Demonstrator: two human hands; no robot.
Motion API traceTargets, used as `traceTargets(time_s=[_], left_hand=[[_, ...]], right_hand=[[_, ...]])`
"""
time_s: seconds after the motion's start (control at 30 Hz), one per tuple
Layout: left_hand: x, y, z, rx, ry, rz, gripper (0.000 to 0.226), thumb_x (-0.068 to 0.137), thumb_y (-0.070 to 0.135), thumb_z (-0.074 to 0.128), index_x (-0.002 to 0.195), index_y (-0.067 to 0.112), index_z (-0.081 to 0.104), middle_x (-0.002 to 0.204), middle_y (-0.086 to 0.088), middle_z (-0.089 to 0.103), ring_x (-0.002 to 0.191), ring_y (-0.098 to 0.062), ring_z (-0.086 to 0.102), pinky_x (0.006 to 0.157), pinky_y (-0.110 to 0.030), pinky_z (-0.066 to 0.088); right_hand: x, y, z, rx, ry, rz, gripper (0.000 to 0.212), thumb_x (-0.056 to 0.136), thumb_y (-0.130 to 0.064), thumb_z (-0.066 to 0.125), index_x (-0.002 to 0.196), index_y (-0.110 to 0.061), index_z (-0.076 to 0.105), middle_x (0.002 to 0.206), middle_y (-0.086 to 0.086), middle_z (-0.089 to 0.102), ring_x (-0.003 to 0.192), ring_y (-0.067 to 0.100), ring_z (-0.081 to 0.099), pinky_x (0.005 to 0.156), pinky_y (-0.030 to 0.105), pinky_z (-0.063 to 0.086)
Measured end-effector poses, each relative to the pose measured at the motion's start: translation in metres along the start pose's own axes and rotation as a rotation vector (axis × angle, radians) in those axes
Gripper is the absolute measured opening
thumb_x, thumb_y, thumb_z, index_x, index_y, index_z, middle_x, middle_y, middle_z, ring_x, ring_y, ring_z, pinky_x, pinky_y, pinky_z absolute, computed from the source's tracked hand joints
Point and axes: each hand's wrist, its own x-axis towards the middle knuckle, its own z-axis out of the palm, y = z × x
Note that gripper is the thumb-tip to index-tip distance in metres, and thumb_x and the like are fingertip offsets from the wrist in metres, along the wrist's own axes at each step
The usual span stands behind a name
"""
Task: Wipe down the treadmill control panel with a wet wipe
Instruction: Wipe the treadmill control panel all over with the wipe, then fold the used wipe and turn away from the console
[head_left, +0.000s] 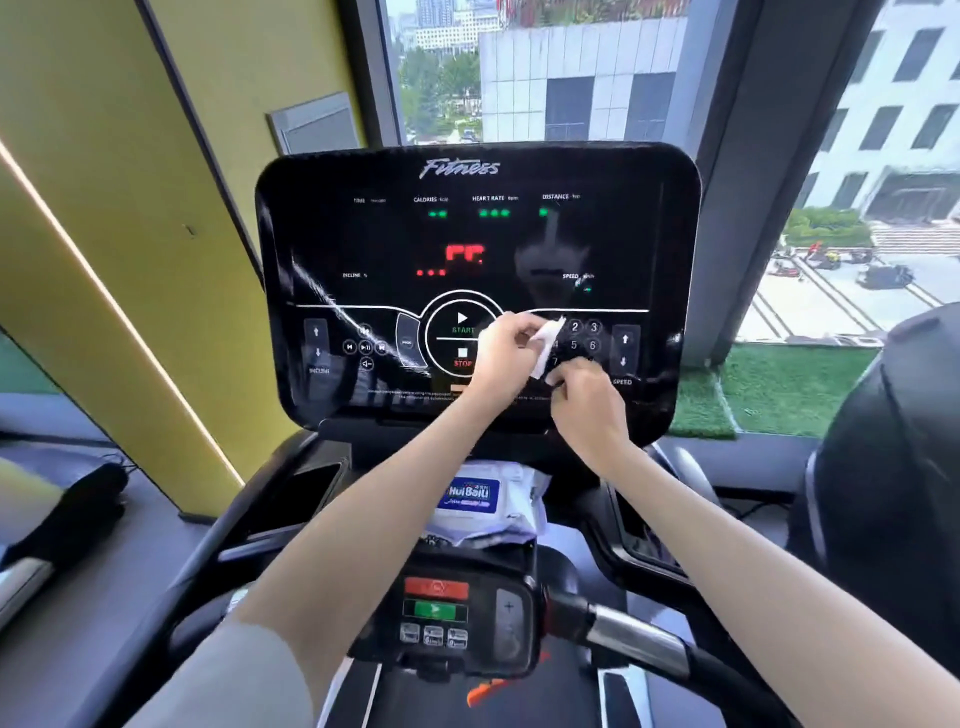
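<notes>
Nearest the camera, two bare forearms reach up and forward from the bottom corners of the view, crossing over the treadmill's lower control box (447, 618), which carries a red button above a green one and a row of small grey keys. A chrome-ended handlebar (634, 644) runs off to the right of that box.

Just beyond it, a pack of wipes (480, 499) with a blue label lies on the ledge below the console, its flap loose at the front. A dark phone (306, 493) sits in the tray to the left of the pack.

Further up, both hands meet in front of the lower middle of the control panel (467, 234), a glossy black screen with red and green digits lit and white smear marks on its left side. The left hand (506, 353) is curled, its fingertips pinched on the upper edge of a white wet wipe (545, 345), in front of the round START and STOP dial. The right hand (587, 405) sits lower and to the right, fingers bent and closed on the bottom corner of the same wipe, just under the number keys. The wipe hangs between the two hands as a narrow, crumpled strip; whether it touches the panel cannot be told.

Behind the console stand a yellow wall (130, 208) on the left and a large window (571, 73) looking out on buildings, trees and a paved square.
</notes>
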Motion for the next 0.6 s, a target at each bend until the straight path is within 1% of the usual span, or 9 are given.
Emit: traceTargets(time_s=[0.03,0.1,0.2,0.23,0.3,0.33,0.43,0.53,0.6], left_hand=[[0.003,0.004,-0.007,-0.08,0.014,-0.003,0.025,0.076,-0.008,0.056,0.085,0.012,0.068,0.076,0.005,0.061,0.066,-0.001,0.052,0.064,-0.011,0.041],[0.011,0.008,-0.027,-0.308,0.026,-0.111,0.027,0.079,-0.01,0.055,0.084,0.015,0.064,0.074,0.005,0.057,0.067,-0.006,0.053,0.066,-0.018,0.044],[0.022,0.007,-0.05,-0.637,-0.024,-0.313,0.03,0.083,-0.013,0.051,0.089,0.014,0.06,0.075,0.0,0.056,0.07,-0.013,0.058,0.069,-0.033,0.051],[0.023,0.009,-0.053,-0.715,-0.064,-0.346,0.029,0.083,-0.014,0.05,0.092,0.013,0.059,0.074,-0.001,0.058,0.07,-0.015,0.059,0.068,-0.034,0.052],[0.02,0.013,-0.053,-0.814,-0.151,-0.374,0.028,0.084,-0.014,0.048,0.094,0.009,0.058,0.067,0.0,0.062,0.065,-0.014,0.06,0.068,-0.034,0.052],[0.018,0.014,-0.052,-0.843,-0.192,-0.378,0.027,0.084,-0.014,0.047,0.094,0.009,0.059,0.064,0.0,0.062,0.064,-0.014,0.06,0.07,-0.034,0.05],[0.003,0.017,-0.051,-0.873,-0.309,-0.359,0.026,0.084,-0.013,0.046,0.089,0.009,0.059,0.069,-0.003,0.063,0.071,-0.019,0.057,0.07,-0.034,0.045],[-0.012,0.017,-0.049,-0.8,-0.435,-0.344,0.025,0.082,-0.009,0.049,0.086,0.015,0.058,0.078,-0.003,0.063,0.076,-0.018,0.058,0.075,-0.033,0.046],[-0.023,0.018,-0.043,-0.743,-0.577,-0.371,0.021,0.083,-0.001,0.052,0.084,0.019,0.058,0.078,0.001,0.065,0.076,-0.015,0.059,0.077,-0.033,0.044]], right_hand=[[0.002,-0.002,-0.004,0.028,0.025,0.026,0.027,0.08,0.001,0.046,0.094,-0.007,0.068,0.101,0.005,0.064,0.099,0.022,0.054,0.076,0.032,0.045],[0.007,-0.007,-0.009,0.167,0.031,0.134,0.027,0.081,-0.002,0.048,0.092,-0.012,0.069,0.095,0.004,0.066,0.091,0.02,0.058,0.076,0.029,0.046],[0.013,-0.026,-0.021,0.695,-0.143,0.423,0.01,0.083,-0.017,0.06,0.091,-0.019,0.065,0.085,0.005,0.066,0.08,0.016,0.059,0.078,0.028,0.044],[0.013,-0.032,-0.024,0.856,-0.2,0.496,0.009,0.085,-0.022,0.062,0.093,-0.019,0.062,0.087,0.008,0.065,0.081,0.017,0.06,0.079,0.03,0.046],[0.011,-0.043,-0.03,1.028,-0.263,0.578,0.016,0.087,-0.027,0.062,0.098,-0.016,0.06,0.091,0.01,0.066,0.086,0.02,0.063,0.084,0.034,0.048],[0.01,-0.048,-0.032,1.074,-0.246,0.608,0.015,0.088,-0.025,0.061,0.098,-0.014,0.06,0.09,0.01,0.066,0.087,0.02,0.063,0.085,0.035,0.048],[0.005,-0.057,-0.036,1.184,-0.06,0.69,0.003,0.088,-0.013,0.058,0.086,-0.011,0.059,0.083,0.009,0.064,0.081,0.02,0.062,0.081,0.032,0.049],[-0.01,-0.059,-0.041,1.2,0.099,0.747,0.006,0.086,-0.01,0.057,0.081,-0.013,0.057,0.076,0.007,0.061,0.073,0.018,0.059,0.08,0.033,0.049],[-0.033,-0.055,-0.045,1.164,0.224,0.795,0.009,0.086,-0.008,0.056,0.079,-0.013,0.055,0.073,0.007,0.06,0.07,0.018,0.058,0.076,0.032,0.049]])
